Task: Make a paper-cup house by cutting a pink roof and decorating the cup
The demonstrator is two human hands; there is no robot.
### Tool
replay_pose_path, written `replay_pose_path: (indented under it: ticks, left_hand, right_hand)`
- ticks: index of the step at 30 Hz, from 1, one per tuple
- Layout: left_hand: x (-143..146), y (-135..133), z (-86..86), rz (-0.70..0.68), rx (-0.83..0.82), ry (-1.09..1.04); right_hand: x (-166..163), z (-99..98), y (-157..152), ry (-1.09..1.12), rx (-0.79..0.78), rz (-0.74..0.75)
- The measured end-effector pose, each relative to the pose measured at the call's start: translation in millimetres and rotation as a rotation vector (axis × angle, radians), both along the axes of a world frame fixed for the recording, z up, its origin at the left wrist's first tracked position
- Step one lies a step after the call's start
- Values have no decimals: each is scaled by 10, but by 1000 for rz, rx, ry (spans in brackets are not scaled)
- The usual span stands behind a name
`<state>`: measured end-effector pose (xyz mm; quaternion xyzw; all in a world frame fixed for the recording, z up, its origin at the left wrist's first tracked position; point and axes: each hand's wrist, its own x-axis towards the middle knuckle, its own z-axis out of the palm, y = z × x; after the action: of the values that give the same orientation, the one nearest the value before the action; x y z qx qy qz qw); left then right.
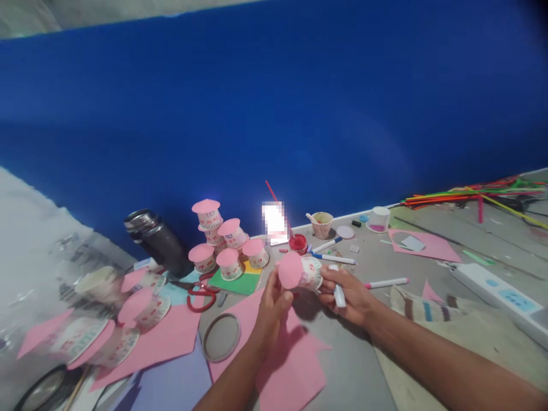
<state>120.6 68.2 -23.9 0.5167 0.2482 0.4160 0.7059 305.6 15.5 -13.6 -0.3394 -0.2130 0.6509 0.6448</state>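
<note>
While both hands meet over the grey worktop (353,365) in the head view, we have a white paper cup with a red-and-green print (311,273) lying on its side in the air between them, a flat pink paper disc (290,270) covering its left end. Our left hand (276,305) has its fingers drawn in around the disc end, the thumb low in front. Our right hand (349,297) has its fingers curled around a small white object (339,294), perhaps a glue tube, with the fingertips at the cup's rim; how firmly they press there, we cannot tell.

To handle this well, we should support the disc near its edge without bending it, and watch that its overhang stays even all round. The thin paper wall probably dents easily, so a light touch at the rim seems wise. We also do well to angle the white object away from the printed side, lest it smear or scrape.

Below the hands lies a cut pink paper sheet (295,365), with a round grey ring-shaped lid (221,338) beside our left forearm. The open pot of red paint (298,244) stands just behind the cup, so we want our elbows and wrists moving gently.
</note>
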Motion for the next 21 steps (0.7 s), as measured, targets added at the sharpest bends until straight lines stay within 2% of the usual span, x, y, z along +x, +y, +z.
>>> replay_pose_path:
  ticks: [3, 11, 15, 17, 19, 21]
  left_hand:
    - [25, 8, 39, -62, 17, -31]
    - [14, 45, 186, 33, -17, -15]
    - [-16, 57, 257, 81, 61, 74]
    - [-53, 115, 266, 207, 210, 193]
    - [-97, 192, 260, 434, 437, 366]
    - [-133, 260, 247, 576, 548, 462]
  right_hand:
    - [46, -23, -27, 80, -24, 50]
    - [-26, -43, -105, 153, -89, 163]
    - [-56, -82, -95, 96, -96, 154]
    - [-56, -111, -81, 42, -106, 137]
    - [-51, -134, -65, -14, -114, 120]
    - [-44, -142, -52, -62, -116, 109]
